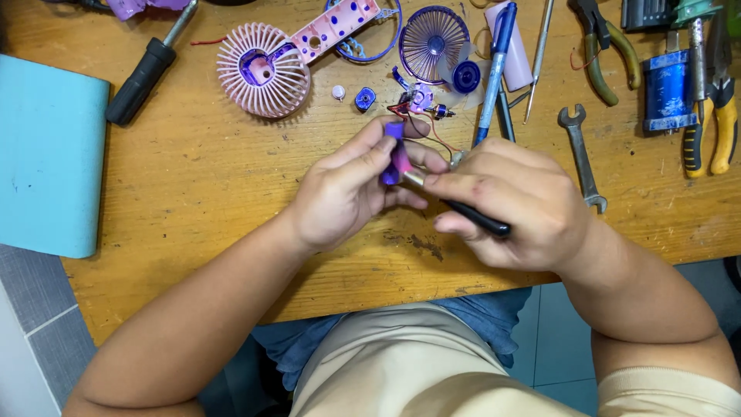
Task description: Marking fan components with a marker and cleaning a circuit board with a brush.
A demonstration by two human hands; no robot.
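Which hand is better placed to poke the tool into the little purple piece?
The right hand, probably. It grips the black-handled tool, whose tip already meets the purple piece. The left hand is busy pinching that piece above the wooden table.

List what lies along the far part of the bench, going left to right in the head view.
Black-handled screwdriver → pink fan grille → purple fan guard → blue pen → green-handled pliers → yellow-handled pliers.

A small purple and pink part (pixel 397 154), shaped like a short tube, stands almost upright above the wooden table, pinched between fingers, and the shiny tip of a thin tool with a black handle (pixel 471 216) touches its lower side.
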